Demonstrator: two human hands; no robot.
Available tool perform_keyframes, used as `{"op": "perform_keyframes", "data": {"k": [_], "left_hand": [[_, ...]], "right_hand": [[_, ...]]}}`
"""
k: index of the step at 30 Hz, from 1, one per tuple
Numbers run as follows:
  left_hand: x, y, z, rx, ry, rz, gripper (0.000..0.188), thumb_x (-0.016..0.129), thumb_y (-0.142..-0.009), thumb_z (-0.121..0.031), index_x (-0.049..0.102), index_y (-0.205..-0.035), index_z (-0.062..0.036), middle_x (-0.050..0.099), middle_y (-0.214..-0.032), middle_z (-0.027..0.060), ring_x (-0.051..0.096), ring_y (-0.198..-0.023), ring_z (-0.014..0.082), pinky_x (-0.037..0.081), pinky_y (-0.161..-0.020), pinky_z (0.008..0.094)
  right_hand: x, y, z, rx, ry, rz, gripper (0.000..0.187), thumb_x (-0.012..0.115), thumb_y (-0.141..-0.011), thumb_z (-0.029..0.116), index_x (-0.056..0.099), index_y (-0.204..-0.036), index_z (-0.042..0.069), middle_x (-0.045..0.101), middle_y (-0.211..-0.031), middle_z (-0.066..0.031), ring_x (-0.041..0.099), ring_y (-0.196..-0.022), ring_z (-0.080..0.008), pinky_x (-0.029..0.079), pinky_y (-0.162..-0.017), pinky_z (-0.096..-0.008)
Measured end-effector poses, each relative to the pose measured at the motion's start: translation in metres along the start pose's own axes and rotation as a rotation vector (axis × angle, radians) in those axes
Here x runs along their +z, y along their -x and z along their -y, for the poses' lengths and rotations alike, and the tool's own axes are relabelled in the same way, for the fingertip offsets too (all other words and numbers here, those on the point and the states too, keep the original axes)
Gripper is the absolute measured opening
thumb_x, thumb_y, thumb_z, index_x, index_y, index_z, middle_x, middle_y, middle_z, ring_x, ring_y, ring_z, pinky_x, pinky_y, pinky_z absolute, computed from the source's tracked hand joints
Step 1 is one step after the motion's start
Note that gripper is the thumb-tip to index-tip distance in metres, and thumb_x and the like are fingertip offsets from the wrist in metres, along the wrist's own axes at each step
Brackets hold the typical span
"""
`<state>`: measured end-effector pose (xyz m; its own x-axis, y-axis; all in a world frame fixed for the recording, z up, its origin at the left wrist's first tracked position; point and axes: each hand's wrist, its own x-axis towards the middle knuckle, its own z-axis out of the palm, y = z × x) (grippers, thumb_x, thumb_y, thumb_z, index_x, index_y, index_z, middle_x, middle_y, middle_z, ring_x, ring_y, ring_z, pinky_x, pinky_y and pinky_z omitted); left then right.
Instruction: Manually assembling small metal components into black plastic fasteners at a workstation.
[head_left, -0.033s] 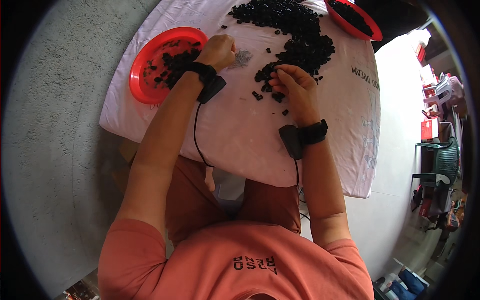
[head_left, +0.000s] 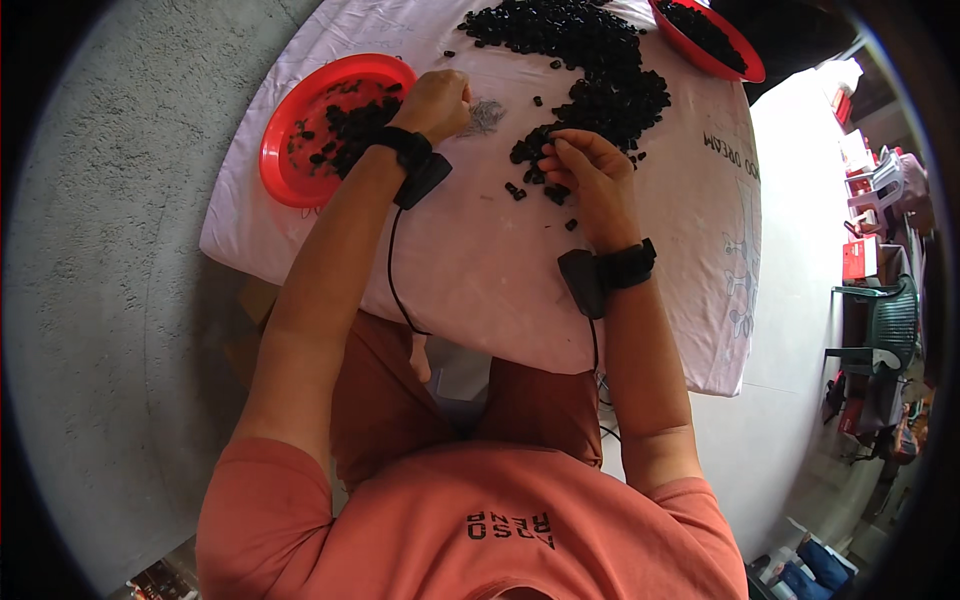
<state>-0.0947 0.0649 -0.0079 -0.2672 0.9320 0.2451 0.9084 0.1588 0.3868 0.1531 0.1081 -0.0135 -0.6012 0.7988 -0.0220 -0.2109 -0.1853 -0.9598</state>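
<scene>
Small black pieces, plastic-looking, lie in a long heap (head_left: 605, 90) on a pale pink cloth-covered table (head_left: 470, 270). My right hand (head_left: 597, 180) is at the near left end of that heap, thumb and fingers drawn together by the pieces; whatever they pinch is hidden. My left hand (head_left: 440, 105) is closed, its back turned up, between a red basin (head_left: 282, 165) and a small pile of thin grey metal bits (head_left: 485, 117). What the left fingers hold, if anything, cannot be seen. More black pieces (head_left: 350, 130) lie inside the basin, partly behind my left wrist.
Another red basin (head_left: 735, 60) of black pieces stands at the far right edge, beside something dark. Black cables (head_left: 392, 270) trail from devices strapped to both wrists. Stray pieces (head_left: 515, 191) dot the cloth. A green chair (head_left: 893, 320) stands farther right on the floor.
</scene>
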Motion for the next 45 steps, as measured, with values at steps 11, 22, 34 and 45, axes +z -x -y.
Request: {"op": "perform_keyframes", "data": {"k": [11,22,34,45], "left_hand": [[-0.014,0.048,-0.049,-0.047,0.625,-0.043,0.020,0.064,-0.087,-0.008,0.071,-0.104,0.0008,0.072,-0.087,0.0079,0.067,-0.080,0.0135,0.052,-0.072,0.0271],[0.004,0.072,-0.082,-0.162,1.064,-0.088,0.017,0.065,-0.092,-0.008,0.072,-0.104,0.0015,0.070,-0.085,0.0036,0.061,-0.075,0.0075,0.050,-0.070,0.0217],[-0.001,0.073,-0.081,-0.125,0.886,-0.109,0.016,0.064,-0.092,-0.009,0.071,-0.102,0.0022,0.071,-0.086,0.0041,0.062,-0.077,0.0073,0.050,-0.071,0.0221],[0.006,0.074,-0.082,0.043,0.622,-0.281,0.011,0.063,-0.090,-0.004,0.070,-0.098,-0.0001,0.069,-0.084,0.0063,0.063,-0.075,0.0105,0.050,-0.068,0.0250]], "right_hand": [[0.002,0.001,0.001,0.029,-0.074,0.038,0.018,0.062,-0.095,0.008,0.062,-0.108,-0.003,0.071,-0.099,-0.0132,0.070,-0.083,-0.0163,0.056,-0.074,-0.0235],[0.007,0.004,0.001,0.066,-0.033,0.174,0.016,0.059,-0.096,0.005,0.061,-0.110,-0.002,0.072,-0.099,-0.0127,0.072,-0.084,-0.0170,0.056,-0.072,-0.0230],[0.009,0.004,0.001,0.058,-0.001,0.189,0.017,0.059,-0.096,0.004,0.061,-0.111,-0.003,0.072,-0.100,-0.0126,0.072,-0.086,-0.0181,0.057,-0.072,-0.0236],[0.009,0.004,-0.002,0.061,0.054,0.180,0.022,0.060,-0.096,0.005,0.064,-0.116,-0.003,0.072,-0.101,-0.0118,0.072,-0.089,-0.0178,0.057,-0.074,-0.0238]]}}
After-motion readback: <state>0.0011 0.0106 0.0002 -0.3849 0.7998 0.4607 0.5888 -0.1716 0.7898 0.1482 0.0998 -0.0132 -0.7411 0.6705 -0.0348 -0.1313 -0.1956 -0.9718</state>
